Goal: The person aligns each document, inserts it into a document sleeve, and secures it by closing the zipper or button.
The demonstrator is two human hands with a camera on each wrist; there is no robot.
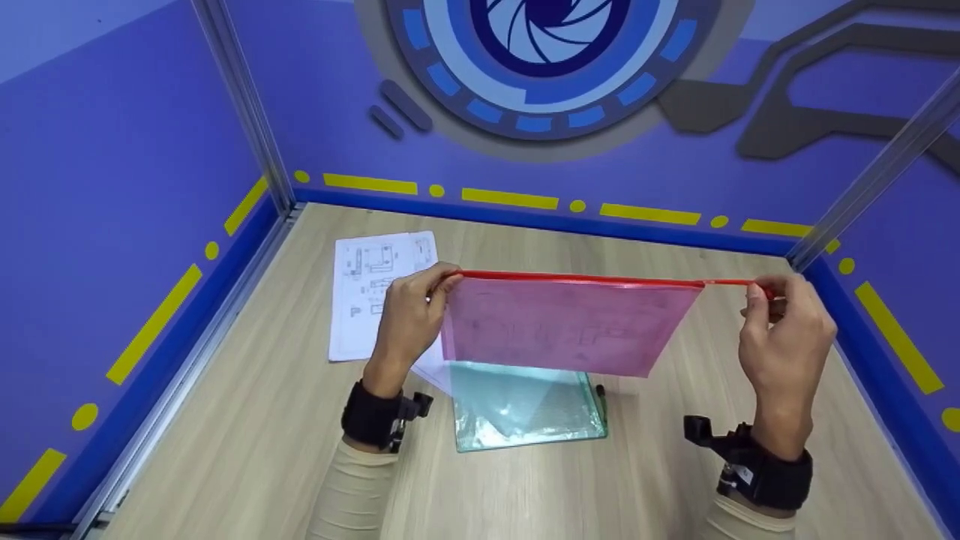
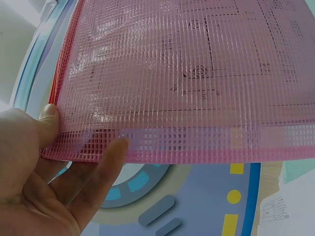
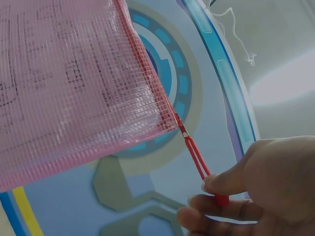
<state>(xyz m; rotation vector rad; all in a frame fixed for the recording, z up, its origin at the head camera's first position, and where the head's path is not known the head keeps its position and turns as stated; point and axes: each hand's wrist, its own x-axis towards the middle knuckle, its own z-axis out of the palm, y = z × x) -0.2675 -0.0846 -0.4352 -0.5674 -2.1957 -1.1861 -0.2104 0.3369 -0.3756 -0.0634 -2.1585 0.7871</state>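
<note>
A pink mesh zipper pouch (image 1: 562, 322) hangs above the table, its red zipper edge on top. Printed drawings show through it in both wrist views. My left hand (image 1: 414, 315) pinches the pouch's top left corner between thumb and fingers. At the other end, my right hand (image 1: 787, 330) pinches the red zipper pull cord (image 3: 197, 156), stretched taut from the zipper slider at the top right corner. Below lies a green clear zipper pouch (image 1: 525, 420), partly hidden behind the pink one. White sheets with technical drawings (image 1: 360, 300) lie behind my left hand.
The wooden table (image 1: 255, 420) meets blue walls (image 1: 135, 195) at the left, back and right. Metal frame posts (image 1: 244, 97) stand at the corners. A dark green pull cord (image 1: 602, 401) lies at the green pouch's right edge.
</note>
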